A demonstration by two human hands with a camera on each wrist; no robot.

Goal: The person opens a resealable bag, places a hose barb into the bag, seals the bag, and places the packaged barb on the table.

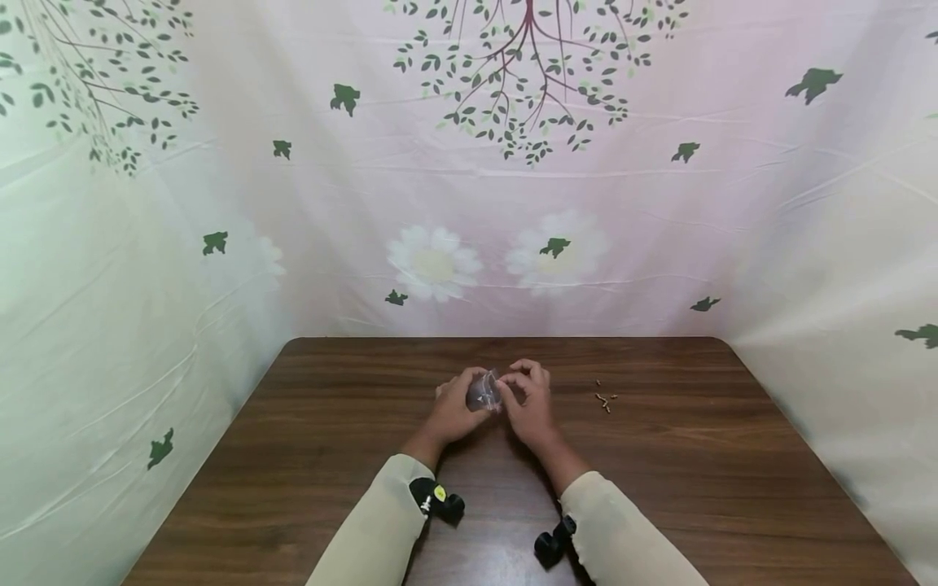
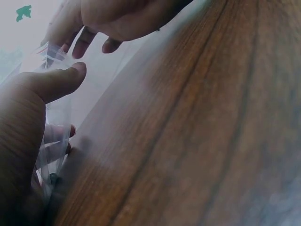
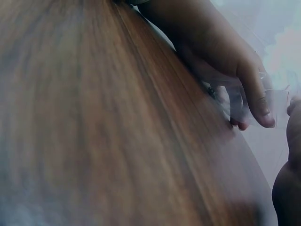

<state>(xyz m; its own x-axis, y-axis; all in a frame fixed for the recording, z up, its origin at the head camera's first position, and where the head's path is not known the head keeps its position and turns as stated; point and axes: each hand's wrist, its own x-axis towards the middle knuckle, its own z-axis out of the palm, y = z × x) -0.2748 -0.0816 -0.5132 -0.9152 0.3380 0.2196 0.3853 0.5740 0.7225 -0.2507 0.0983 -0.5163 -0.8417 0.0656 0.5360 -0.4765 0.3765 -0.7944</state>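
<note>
A clear plastic zip bag (image 1: 484, 392) is held over the far middle of the table. My left hand (image 1: 456, 408) grips it from the left, with the thumb (image 2: 63, 82) across its near side and fingertips showing behind it. At the bag's right edge, my right hand (image 1: 531, 407) pinches the plastic between thumb and index finger, the other fingers bent loosely above. Something small and dark lies low in the bag (image 3: 233, 101), too blurred to identify. Several small brass-coloured screws (image 1: 604, 401) lie loose on the table to the right of my right hand.
The brown wood-grain table (image 1: 330, 456) ends in rounded far corners. Behind it and on both sides hangs a pale cloth (image 1: 469, 195) printed with leaves, birds and flowers. Black devices (image 1: 449, 509) are strapped to both sleeved wrists.
</note>
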